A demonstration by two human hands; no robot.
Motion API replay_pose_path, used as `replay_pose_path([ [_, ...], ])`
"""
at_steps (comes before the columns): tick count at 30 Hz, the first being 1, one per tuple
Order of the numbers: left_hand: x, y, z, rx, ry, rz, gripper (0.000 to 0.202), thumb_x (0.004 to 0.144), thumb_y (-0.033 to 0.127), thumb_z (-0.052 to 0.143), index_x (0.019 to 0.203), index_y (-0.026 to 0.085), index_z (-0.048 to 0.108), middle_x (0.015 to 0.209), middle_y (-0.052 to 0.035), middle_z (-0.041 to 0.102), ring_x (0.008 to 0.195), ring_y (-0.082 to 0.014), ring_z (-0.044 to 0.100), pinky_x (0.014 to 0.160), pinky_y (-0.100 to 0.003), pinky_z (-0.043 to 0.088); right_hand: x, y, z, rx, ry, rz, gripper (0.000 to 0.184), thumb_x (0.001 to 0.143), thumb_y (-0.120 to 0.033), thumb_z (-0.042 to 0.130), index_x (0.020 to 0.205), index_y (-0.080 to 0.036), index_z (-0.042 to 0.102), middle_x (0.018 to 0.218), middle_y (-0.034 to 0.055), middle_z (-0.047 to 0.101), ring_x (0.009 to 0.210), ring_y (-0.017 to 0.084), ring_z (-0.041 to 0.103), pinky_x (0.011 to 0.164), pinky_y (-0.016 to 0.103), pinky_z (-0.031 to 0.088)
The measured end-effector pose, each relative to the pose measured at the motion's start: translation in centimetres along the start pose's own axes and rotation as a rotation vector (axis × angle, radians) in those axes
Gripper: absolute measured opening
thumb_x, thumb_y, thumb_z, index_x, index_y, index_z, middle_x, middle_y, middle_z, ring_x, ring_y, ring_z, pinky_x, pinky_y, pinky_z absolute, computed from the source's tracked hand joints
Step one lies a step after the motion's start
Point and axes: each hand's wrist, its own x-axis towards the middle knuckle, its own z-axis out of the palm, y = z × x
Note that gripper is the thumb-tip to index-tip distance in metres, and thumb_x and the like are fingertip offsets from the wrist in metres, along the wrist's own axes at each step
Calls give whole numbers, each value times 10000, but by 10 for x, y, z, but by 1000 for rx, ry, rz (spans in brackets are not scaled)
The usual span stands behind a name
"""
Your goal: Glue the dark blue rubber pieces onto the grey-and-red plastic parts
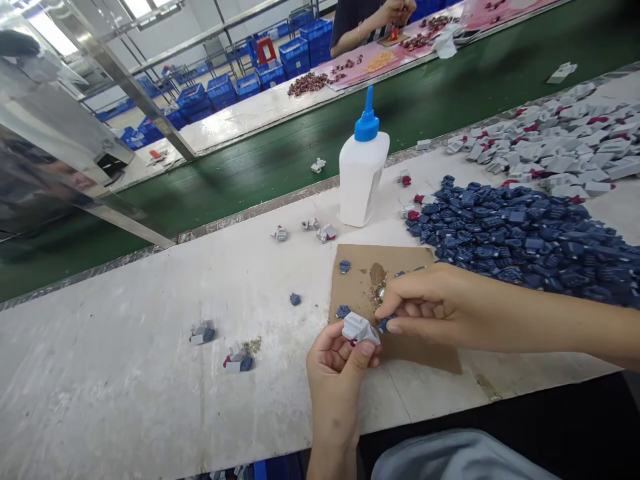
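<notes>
My left hand (343, 363) pinches a light grey plastic toy part (359, 328) with a dark red bit on its underside. Close beside it, my right hand (425, 303) grips a small dark blue plastic piece (386, 324) between thumb and fingers. Whether the two pieces touch, I cannot tell. Both hands are over a brown cardboard sheet (425, 353), which carries a wet brown smear (377, 275) and a few loose blue pieces (345, 267). The right hand hides part of the cardboard.
Behind the cardboard stands a white glue bottle (357, 183) with a blue nozzle. Heaps of blue pieces (520, 230) and grey parts (570, 143) lie right. Grey-and-blue assemblies (240, 358) sit left. Beyond runs a green conveyor belt (260, 167); a co-worker's arm (360, 33) is across it.
</notes>
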Motion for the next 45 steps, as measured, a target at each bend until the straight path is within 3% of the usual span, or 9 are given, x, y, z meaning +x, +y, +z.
replay_pose_path([
  [11,-7,-1,3,47,7,66,273,551,283,841,745,181,678,656,-5,683,566,-101,607,521,-185,502,3,-6,4,130,-36,54,217,832,-371,595,790,-169,664,560,-23,577,474,69,486,415,166,314],
  [18,-9,-6,5,28,-9,100,244,580,288,831,749,202,677,653,8,686,573,-103,634,574,-198,522,1,1,14,460,-108,280,235,813,-403,580,787,-170,556,450,-37,537,369,94,494,339,164,348],
  [23,-4,-13,-2,75,-101,64,224,639,271,804,796,193,664,682,7,692,553,-96,643,559,-196,542,-7,12,33,576,-39,273,304,820,-452,580,785,-158,508,606,26,645,382,70,477,332,157,318],
  [27,-2,-19,-5,49,-128,5,275,651,322,795,806,177,621,701,3,667,563,-95,635,554,-195,542,-7,14,36,682,-1,192,324,804,-469,620,800,-155,536,644,16,646,458,76,512,417,180,385],
  [29,-4,-19,-2,40,-197,-37,319,664,373,778,843,185,593,682,7,631,575,-108,627,496,-184,522,-2,12,34,635,128,144,382,791,-530,615,766,-150,593,629,15,620,536,98,541,491,204,420],
  [32,-10,-18,8,66,-334,-73,323,738,457,684,883,208,538,655,15,562,517,-111,564,361,-166,418,10,1,32,576,464,151,556,818,-675,468,801,-158,672,755,50,649,709,137,579,655,246,466],
  [34,-14,-15,16,137,-337,-61,282,800,467,595,912,218,524,706,8,554,484,-82,497,365,-160,375,17,-9,36,655,491,154,628,853,-704,355,875,-170,686,870,64,674,834,158,601,758,267,471],
  [38,-17,-12,27,362,-168,74,290,903,409,404,1101,238,529,984,-62,591,732,-135,563,536,-207,467,21,-23,47,862,332,137,684,865,-718,277,857,-167,682,830,68,695,786,160,631,699,264,481],
  [45,-6,-24,24,555,-202,573,338,960,346,305,1152,211,549,1054,-101,643,916,-194,620,745,-308,503,14,-24,54,912,502,128,682,836,-735,331,716,-181,710,728,58,688,711,141,619,681,241,495],
])
